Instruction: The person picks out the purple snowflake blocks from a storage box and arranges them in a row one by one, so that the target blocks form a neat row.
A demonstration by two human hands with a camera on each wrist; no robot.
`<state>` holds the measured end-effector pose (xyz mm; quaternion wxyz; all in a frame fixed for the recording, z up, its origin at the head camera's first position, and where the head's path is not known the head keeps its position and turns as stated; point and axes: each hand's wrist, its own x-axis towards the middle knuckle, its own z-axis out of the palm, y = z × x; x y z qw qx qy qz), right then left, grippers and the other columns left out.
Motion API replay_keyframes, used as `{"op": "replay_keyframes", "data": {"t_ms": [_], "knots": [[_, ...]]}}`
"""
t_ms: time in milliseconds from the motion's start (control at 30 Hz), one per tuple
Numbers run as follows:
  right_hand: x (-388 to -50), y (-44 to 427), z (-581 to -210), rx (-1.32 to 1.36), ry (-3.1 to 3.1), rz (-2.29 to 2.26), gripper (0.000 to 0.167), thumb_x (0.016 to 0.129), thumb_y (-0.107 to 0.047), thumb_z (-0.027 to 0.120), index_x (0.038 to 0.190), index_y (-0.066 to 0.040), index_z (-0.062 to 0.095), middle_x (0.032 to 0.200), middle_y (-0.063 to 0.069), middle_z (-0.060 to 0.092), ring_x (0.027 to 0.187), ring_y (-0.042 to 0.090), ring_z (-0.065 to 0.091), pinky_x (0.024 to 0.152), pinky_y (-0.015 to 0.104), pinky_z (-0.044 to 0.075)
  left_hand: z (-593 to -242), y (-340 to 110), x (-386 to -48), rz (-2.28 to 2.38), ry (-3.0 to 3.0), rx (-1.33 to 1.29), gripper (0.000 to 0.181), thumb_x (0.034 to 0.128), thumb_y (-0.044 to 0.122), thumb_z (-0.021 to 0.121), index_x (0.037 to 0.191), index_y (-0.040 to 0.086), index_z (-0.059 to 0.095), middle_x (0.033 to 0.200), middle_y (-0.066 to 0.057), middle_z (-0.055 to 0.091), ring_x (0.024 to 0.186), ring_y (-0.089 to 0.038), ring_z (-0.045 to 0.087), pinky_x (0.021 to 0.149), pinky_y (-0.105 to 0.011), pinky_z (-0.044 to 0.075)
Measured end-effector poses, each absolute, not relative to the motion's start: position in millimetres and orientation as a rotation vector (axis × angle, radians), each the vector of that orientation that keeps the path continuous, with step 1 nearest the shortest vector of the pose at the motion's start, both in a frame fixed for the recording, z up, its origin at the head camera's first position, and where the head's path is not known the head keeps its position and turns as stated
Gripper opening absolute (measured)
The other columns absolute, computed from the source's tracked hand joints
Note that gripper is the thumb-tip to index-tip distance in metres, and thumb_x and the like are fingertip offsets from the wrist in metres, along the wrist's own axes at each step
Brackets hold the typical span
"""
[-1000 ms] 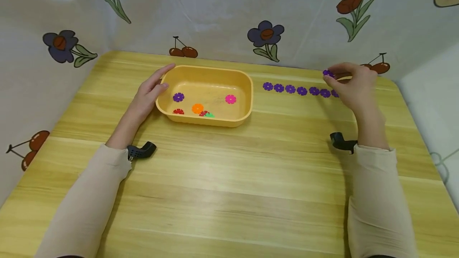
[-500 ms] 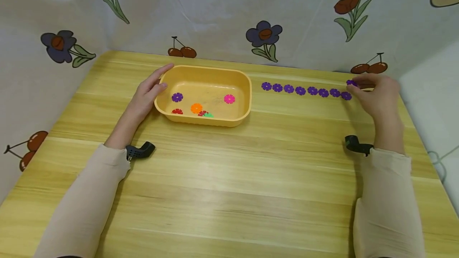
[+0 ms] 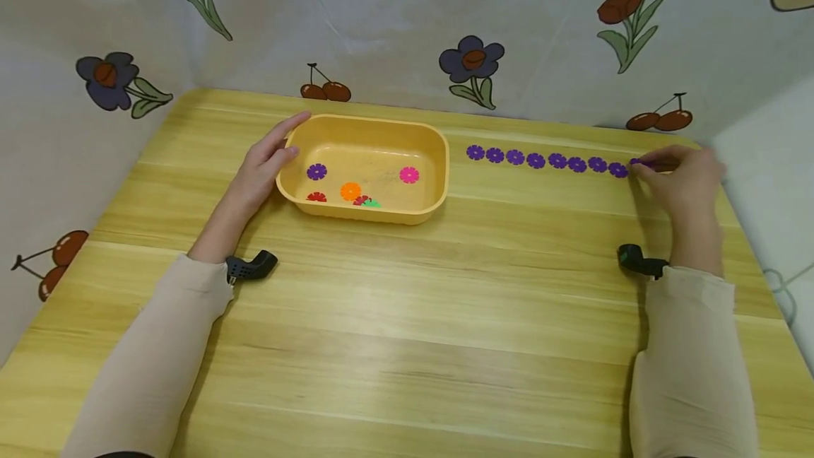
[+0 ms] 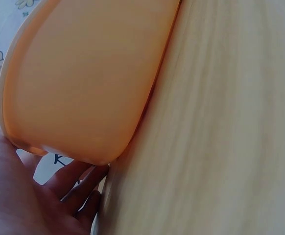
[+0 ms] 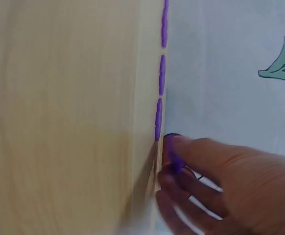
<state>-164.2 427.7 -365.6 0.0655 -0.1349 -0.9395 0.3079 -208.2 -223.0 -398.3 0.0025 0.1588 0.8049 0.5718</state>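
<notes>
At the right end of a row of purple flower-shaped discs (image 3: pixel 557 161), my right hand (image 3: pixel 687 179) pinches another purple disc (image 5: pixel 174 155) between thumb and fingers. In the head view this disc is mostly covered by the fingertips. The right wrist view shows it tilted, just beyond the last disc of the row. My left hand (image 3: pixel 251 175) holds the left end of a yellow plastic basin (image 3: pixel 362 216), its thumb over the rim and its fingers along the outside. Inside lie a purple disc (image 3: pixel 316 172), a pink disc (image 3: pixel 409 175), an orange disc (image 3: pixel 350 191), and red and green ones partly hidden by the near wall.
Everything stands on a light wooden table (image 3: pixel 407 331). Behind it hangs a white cloth (image 3: pixel 394 34) printed with flowers and cherries. A small black camera (image 3: pixel 254 266) sits on the left wrist, another camera (image 3: pixel 639 261) on the right.
My right hand has moved right and nearer with its purple disc, from above the row down to its right end. The left hand and the basin have stayed in place.
</notes>
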Motion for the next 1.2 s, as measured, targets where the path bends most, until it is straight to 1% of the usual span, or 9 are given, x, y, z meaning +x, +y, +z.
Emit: {"op": "replay_keyframes", "data": {"t_ms": [67, 167, 267, 367, 600, 800, 967, 1067, 1200], "knots": [[-164.4, 429.0, -368.3, -0.392, -2.853, 0.912, 0.045, 0.103, -0.035, 0.066, 0.126, 0.004, 0.069, 0.067, -0.048, 0.045, 0.124, 0.028, 0.051, 0.129, 0.06, -0.006, -399.3, -223.3, -207.7, 1.789, 2.527, 0.489, 0.054, 0.1086, 0.016, 0.048, 0.161, 0.028, 0.046, 0.17, 0.007, 0.038, 0.153, -0.022, 0.038, 0.125, -0.033, 0.035], [-164.7, 429.8, -370.4, -0.386, -2.863, 0.895, 0.046, 0.105, -0.033, 0.062, 0.128, 0.006, 0.068, 0.068, -0.048, 0.042, 0.14, 0.048, 0.041, 0.129, 0.061, -0.005, -399.5, -223.5, -207.8, 1.776, 2.541, 0.487, 0.054, 0.1087, 0.018, 0.049, 0.161, 0.03, 0.046, 0.169, 0.008, 0.038, 0.152, -0.021, 0.039, 0.124, -0.031, 0.035], [-163.9, 430.5, -370.4, -0.413, -2.852, 0.895, 0.047, 0.106, -0.034, 0.059, 0.128, 0.007, 0.067, 0.069, -0.046, 0.041, 0.143, 0.051, 0.037, 0.13, 0.06, -0.004, -398.2, -222.5, -209.1, 1.763, 2.549, 0.495, 0.053, 0.1088, 0.021, 0.049, 0.161, 0.031, 0.046, 0.169, 0.008, 0.039, 0.147, -0.02, 0.043, 0.121, -0.028, 0.038], [-163.8, 430.8, -370.6, -0.428, -2.845, 0.895, 0.046, 0.105, -0.036, 0.061, 0.128, 0.004, 0.07, 0.072, -0.045, 0.042, 0.14, 0.048, 0.039, 0.13, 0.057, 0.006, -398.2, -221.9, -210.2, 1.756, 2.546, 0.493, 0.053, 0.1086, 0.02, 0.049, 0.161, 0.031, 0.046, 0.168, 0.007, 0.04, 0.144, -0.021, 0.045, 0.119, -0.026, 0.039], [-166.0, 433.4, -371.3, -0.451, -2.92, 0.853, 0.049, 0.105, -0.037, 0.061, 0.132, 0.004, 0.07, 0.065, -0.044, 0.041, 0.147, 0.052, 0.033, 0.128, 0.064, 0.0, -399.1, -222.7, -207.7, 1.762, 2.541, 0.485, 0.054, 0.109, 0.02, 0.049, 0.161, 0.031, 0.045, 0.169, 0.008, 0.039, 0.151, -0.022, 0.04, 0.125, -0.032, 0.034], [-164.8, 432.9, -368.6, -0.472, -2.919, 0.856, 0.052, 0.106, -0.038, 0.058, 0.134, 0.005, 0.068, 0.062, -0.044, 0.04, 0.138, 0.05, 0.039, 0.127, 0.063, 0.008, -397.9, -224.3, -206.9, 1.754, 2.548, 0.472, 0.053, 0.1088, 0.023, 0.049, 0.161, 0.033, 0.046, 0.169, 0.008, 0.039, 0.152, -0.022, 0.039, 0.126, -0.033, 0.034], [-165.5, 428.6, -366.9, -0.486, -2.893, 0.869, 0.052, 0.106, -0.041, 0.056, 0.133, 0.001, 0.07, 0.061, -0.045, 0.04, 0.139, 0.051, 0.04, 0.129, 0.061, 0.003, -398.5, -225.1, -205.2, 1.761, 2.526, 0.465, 0.053, 0.109, 0.024, 0.049, 0.162, 0.032, 0.044, 0.17, 0.007, 0.037, 0.153, -0.024, 0.038, 0.125, -0.032, 0.036], [-168.0, 422.0, -364.2, -0.475, -2.845, 0.886, 0.051, 0.104, -0.043, 0.057, 0.132, -0.002, 0.071, 0.069, -0.046, 0.042, 0.14, 0.048, 0.041, 0.13, 0.057, 0.009, -398.9, -225.1, -205.5, 1.772, 2.518, 0.472, 0.054, 0.1089, 0.022, 0.048, 0.162, 0.031, 0.044, 0.17, 0.007, 0.037, 0.153, -0.025, 0.039, 0.125, -0.033, 0.036], [-170.7, 411.0, -359.1, -0.434, -2.807, 0.871, 0.055, 0.103, -0.046, 0.057, 0.132, -0.001, 0.071, 0.082, -0.044, 0.044, 0.137, 0.042, 0.046, 0.125, 0.054, 0.029, -399.1, -223.8, -207.6, 1.786, 2.515, 0.488, 0.054, 0.1083, 0.019, 0.049, 0.161, 0.031, 0.046, 0.169, 0.007, 0.038, 0.153, -0.022, 0.038, 0.127, -0.033, 0.033]]}}
